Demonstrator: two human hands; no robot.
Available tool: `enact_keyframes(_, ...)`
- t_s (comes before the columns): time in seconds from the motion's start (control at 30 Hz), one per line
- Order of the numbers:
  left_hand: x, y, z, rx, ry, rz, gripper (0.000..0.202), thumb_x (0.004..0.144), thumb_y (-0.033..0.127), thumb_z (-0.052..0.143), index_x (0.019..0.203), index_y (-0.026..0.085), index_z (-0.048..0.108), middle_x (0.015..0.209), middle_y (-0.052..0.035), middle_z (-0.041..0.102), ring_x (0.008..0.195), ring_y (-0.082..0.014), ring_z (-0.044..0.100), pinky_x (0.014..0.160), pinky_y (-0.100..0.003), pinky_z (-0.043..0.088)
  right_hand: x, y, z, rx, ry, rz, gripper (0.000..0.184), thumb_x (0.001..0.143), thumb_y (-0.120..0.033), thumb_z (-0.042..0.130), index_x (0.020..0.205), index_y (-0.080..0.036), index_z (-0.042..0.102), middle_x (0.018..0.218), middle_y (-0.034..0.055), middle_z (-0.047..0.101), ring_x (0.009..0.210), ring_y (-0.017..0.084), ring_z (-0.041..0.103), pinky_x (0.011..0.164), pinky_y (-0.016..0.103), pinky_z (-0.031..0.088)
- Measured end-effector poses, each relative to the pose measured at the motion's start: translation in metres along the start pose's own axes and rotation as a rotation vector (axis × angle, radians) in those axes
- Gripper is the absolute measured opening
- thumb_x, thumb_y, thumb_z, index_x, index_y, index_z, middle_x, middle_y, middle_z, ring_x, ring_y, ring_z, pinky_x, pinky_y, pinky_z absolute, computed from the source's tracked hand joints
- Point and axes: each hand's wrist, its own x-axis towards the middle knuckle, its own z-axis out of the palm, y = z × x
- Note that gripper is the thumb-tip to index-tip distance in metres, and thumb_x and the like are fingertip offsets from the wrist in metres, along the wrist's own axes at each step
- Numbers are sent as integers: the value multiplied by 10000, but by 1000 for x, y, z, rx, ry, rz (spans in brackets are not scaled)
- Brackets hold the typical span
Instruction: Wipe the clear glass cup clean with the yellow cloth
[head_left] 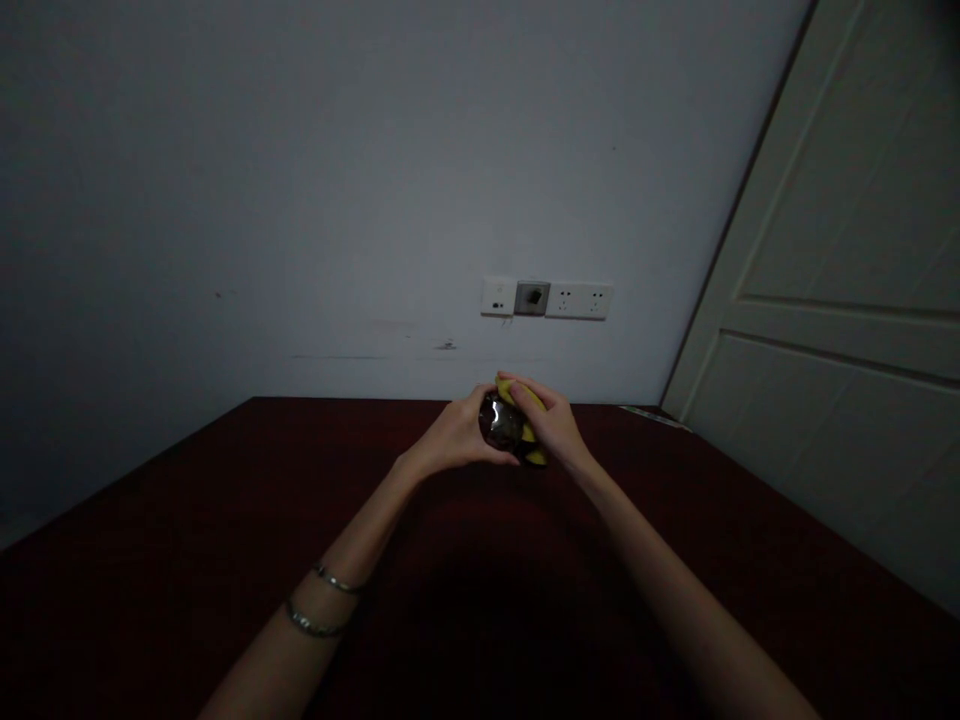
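Observation:
My left hand [459, 432] is curved around a dark, shiny, rounded object [500, 421] that looks like glass, with a bright reflection on its face. Its exact kind does not show in the dim light. Against the right side of this object, my right hand [553, 420] grips a yellow cloth [534, 400], thumb on top. A lower flap of the cloth hangs below the fingers, beside a dark patch I cannot make out. Both hands are held together above the far part of the dark red table.
The dark red table [225, 510] reaches back to a pale wall [337, 200]. Sockets [579, 301] and a grey wall plate [532, 298] sit just above its far edge. A panelled door [840, 330] stands at the right, near a thin flat strip [652, 415] on the table's far right corner.

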Motion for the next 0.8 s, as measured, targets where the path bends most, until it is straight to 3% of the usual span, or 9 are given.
enact_keyframes(0.1, 0, 1, -1, 4, 15, -9, 910, 488, 423, 818, 1261, 169, 411, 1175, -122, 598, 1063, -279, 584, 914, -428, 456, -3, -6, 0, -67, -21, -118, 268, 790, -402, 605, 982, -244, 705, 1180, 59, 648, 1120, 213, 580, 1018, 429, 396)
enact_keyframes(0.27, -1, 6, -6, -35, 44, -121, 847, 546, 348, 788, 1274, 166, 395, 1090, -98, 631, 926, -238, 631, 800, -376, 498, -14, -24, 2, -211, -196, -404, 215, 789, -301, 635, 994, -299, 701, 1278, 25, 581, 1222, 208, 497, 1059, 437, 347)
enact_keyframes(0.33, 0, 10, -7, -25, 50, -135, 824, 547, 361, 786, 1258, 169, 416, 1074, -95, 638, 916, -238, 631, 794, -370, 493, -15, -26, 3, -221, -174, -388, 229, 792, -300, 632, 1012, -300, 696, 1270, 29, 586, 1209, 205, 507, 1054, 429, 356)
enact_keyframes(0.47, 1, 15, -6, 41, 49, -149, 831, 501, 437, 803, 1213, 166, 469, 1035, -93, 652, 930, -260, 623, 809, -390, 480, -10, -23, 5, -222, -3, -196, 257, 804, -360, 605, 1025, -263, 696, 1152, 61, 658, 1094, 210, 588, 1004, 431, 414)
enact_keyframes(0.53, 1, 15, -5, 64, 41, -167, 848, 489, 452, 805, 1217, 170, 473, 1028, -91, 655, 931, -268, 623, 813, -399, 478, -8, -22, 5, -233, 21, -159, 268, 806, -378, 599, 1019, -250, 701, 1121, 65, 674, 1081, 216, 595, 1000, 432, 418)
enact_keyframes(0.6, 1, 13, -4, 68, 39, -183, 808, 511, 440, 795, 1207, 173, 482, 1027, -91, 656, 925, -269, 626, 804, -394, 483, -9, -23, 3, -263, -25, -206, 263, 801, -363, 611, 1025, -256, 699, 1174, 61, 648, 1108, 218, 580, 1015, 427, 404)
enact_keyframes(0.73, 1, 6, -5, 47, 53, -212, 707, 570, 341, 756, 1199, 170, 483, 1031, -99, 653, 885, -254, 638, 757, -372, 498, -13, -27, 2, -298, -242, -365, 266, 784, -305, 645, 1047, -301, 684, 1301, 29, 561, 1220, 218, 499, 1058, 427, 360)
enact_keyframes(0.8, 1, 7, -6, 13, 68, -216, 692, 577, 325, 748, 1196, 168, 482, 1020, -96, 654, 873, -244, 639, 748, -368, 501, -14, -27, 3, -269, -242, -376, 271, 783, -308, 647, 1053, -308, 679, 1306, 20, 556, 1243, 212, 476, 1072, 427, 343)
